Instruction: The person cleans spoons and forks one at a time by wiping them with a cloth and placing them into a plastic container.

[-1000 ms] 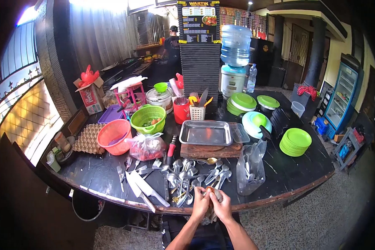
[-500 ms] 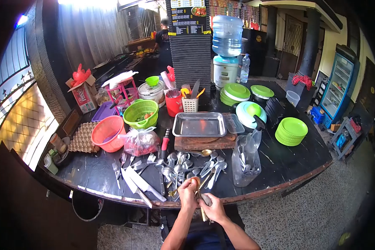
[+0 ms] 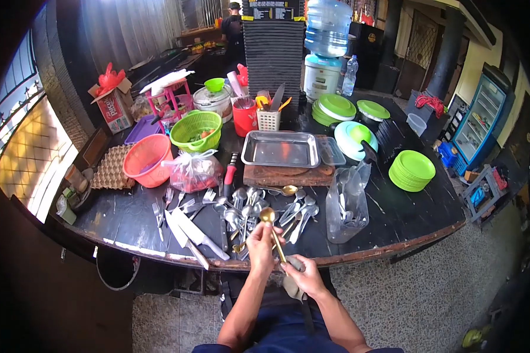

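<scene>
My left hand (image 3: 259,247) is closed around a gold spoon (image 3: 267,215), its bowl upward and its handle slanting down to the right. My right hand (image 3: 309,279) is closed on a grey cloth (image 3: 292,289), close to the spoon's lower handle end; whether the cloth touches the handle is hard to see. Just beyond lies a loose pile of spoons (image 3: 245,219), mostly silver. Left of the pile are two white-bladed knives (image 3: 197,228) and several forks (image 3: 157,212). To the right stands a clear plastic bag (image 3: 338,226) with cutlery inside.
A metal tray (image 3: 280,148) rests on a wooden board (image 3: 277,176). Behind my left hand are a bagged red item (image 3: 191,173), an orange basin (image 3: 141,165) and a green basket (image 3: 185,134). Green plates (image 3: 411,170) are stacked at the right. A person (image 3: 232,35) stands far back.
The view has tipped downward. My hands have moved apart; the spoon's bowl now shows clear above my left hand, and the cloth hangs lower under my right hand.
</scene>
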### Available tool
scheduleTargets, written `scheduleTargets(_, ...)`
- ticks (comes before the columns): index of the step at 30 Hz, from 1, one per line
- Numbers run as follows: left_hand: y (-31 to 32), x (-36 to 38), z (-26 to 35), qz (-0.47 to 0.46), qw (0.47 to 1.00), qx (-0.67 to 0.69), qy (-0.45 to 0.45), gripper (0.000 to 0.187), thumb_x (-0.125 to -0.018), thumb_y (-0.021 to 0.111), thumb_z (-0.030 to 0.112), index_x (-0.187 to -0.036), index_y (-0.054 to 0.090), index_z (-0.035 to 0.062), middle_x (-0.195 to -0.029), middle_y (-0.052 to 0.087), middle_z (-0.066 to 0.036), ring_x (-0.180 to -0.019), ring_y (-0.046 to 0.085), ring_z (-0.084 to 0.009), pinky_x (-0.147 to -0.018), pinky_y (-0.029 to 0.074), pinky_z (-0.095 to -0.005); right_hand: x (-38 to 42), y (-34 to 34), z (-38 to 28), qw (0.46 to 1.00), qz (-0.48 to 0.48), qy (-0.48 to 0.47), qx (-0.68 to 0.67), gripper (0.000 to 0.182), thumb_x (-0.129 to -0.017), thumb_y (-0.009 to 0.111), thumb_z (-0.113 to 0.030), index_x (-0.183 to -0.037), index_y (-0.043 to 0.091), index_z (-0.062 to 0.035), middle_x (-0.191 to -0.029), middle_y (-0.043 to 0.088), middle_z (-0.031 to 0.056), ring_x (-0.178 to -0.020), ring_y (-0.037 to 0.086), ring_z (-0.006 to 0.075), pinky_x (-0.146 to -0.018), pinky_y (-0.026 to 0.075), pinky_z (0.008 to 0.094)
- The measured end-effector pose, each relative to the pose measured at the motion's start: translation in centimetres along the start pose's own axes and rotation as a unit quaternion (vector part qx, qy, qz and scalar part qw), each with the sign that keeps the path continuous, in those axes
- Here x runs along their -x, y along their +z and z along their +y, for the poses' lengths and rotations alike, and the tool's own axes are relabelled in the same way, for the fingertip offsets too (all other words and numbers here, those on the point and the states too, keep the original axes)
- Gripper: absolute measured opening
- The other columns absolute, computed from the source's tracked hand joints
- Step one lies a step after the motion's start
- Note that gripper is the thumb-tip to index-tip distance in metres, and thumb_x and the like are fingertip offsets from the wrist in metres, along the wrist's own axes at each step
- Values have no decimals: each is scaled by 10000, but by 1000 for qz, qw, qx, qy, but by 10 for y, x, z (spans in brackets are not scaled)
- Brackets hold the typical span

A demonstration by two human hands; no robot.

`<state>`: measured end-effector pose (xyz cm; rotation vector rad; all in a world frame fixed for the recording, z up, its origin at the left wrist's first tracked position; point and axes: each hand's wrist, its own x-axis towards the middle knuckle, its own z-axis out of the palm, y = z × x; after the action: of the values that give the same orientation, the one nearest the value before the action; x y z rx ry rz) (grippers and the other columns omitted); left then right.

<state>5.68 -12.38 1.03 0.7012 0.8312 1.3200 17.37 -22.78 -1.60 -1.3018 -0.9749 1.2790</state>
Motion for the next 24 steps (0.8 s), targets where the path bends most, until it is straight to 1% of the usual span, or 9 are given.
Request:
scheduleTargets(2,-2,-2,11,46,998,35,25,264,-1076,544,248,-956,616,25,-723,614,-18,-501,530,-89,-464,418,-228,0,1,8,999,21,-40,13,204,-953,741,-198,-1019,722,-6,-864,684,-36,-780,590,37,-703,486,230)
scheduleTargets(5,-18,-3,13,-29,998,56,27,298,-1094,501,233,-865,567,53,-642,471,35,-456,315,-43,-439,257,-236,-15,-9,-5,988,137,-78,4,248,-975,679,-144,-1179,672,-3,-1074,704,42,-975,630,100,-849,512,286)
scheduleTargets(8,-6,6,14,-51,994,82,-52,200,-1087,482,166,-955,565,40,-738,517,7,-491,327,-44,-462,260,-233,-41,-13,-39,909,252,-280,181,303,-956,632,-41,-1253,647,16,-1206,662,133,-1105,634,205,-952,504,348)
scheduleTargets(10,8,15,12,-79,991,65,-82,156,-1072,449,82,-1084,586,11,-791,529,1,-545,329,-54,-501,275,-226,-40,0,-80,876,248,-329,250,335,-926,620,12,-1259,662,6,-1255,639,161,-1150,626,275,-994,493,380)
scheduleTargets(12,9,17,5,-162,983,18,-88,224,-1068,430,64,-1210,589,-7,-901,601,-22,-602,472,-56,-545,391,-216,-51,4,-88,794,223,-422,377,375,-835,684,45,-1204,714,-12,-1189,683,132,-1061,633,304,-917,519,389)
scheduleTargets(14,20,23,1,-127,989,-69,-36,401,-1064,411,49,-1455,489,7,-1172,665,-68,-969,675,-103,-803,559,-237,-60,11,-74,794,196,-434,379,417,-791,721,30,-1204,727,-21,-1151,701,122,-1008,619,312,-884,518,383)
scheduleTargets(17,15,20,2,-124,989,-65,-41,434,-1032,410,16,-1457,499,21,-1141,669,-56,-910,644,-76,-727,521,-210,-51,12,-68,803,149,-409,407,474,-745,736,54,-1212,728,-25,-1145,705,121,-956,601,303,-862,521,392)
scheduleTargets(19,9,17,1,-134,977,-163,35,482,-984,405,-18,-1451,513,29,-997,651,-1,-765,565,-36,-620,440,-183,-47,12,-67,814,134,-395,405,481,-744,732,64,-1216,726,-27,-1143,707,123,-948,602,298,-854,523,393)
scheduleTargets(24,12,20,15,-108,989,-65,-76,440,-981,421,-31,-1383,585,40,-767,485,93,-604,373,11,-513,282,-182,-44,-1,-68,901,47,-342,263,478,-745,689,99,-1204,723,-29,-1089,722,135,-970,654,319,-897,527,392)
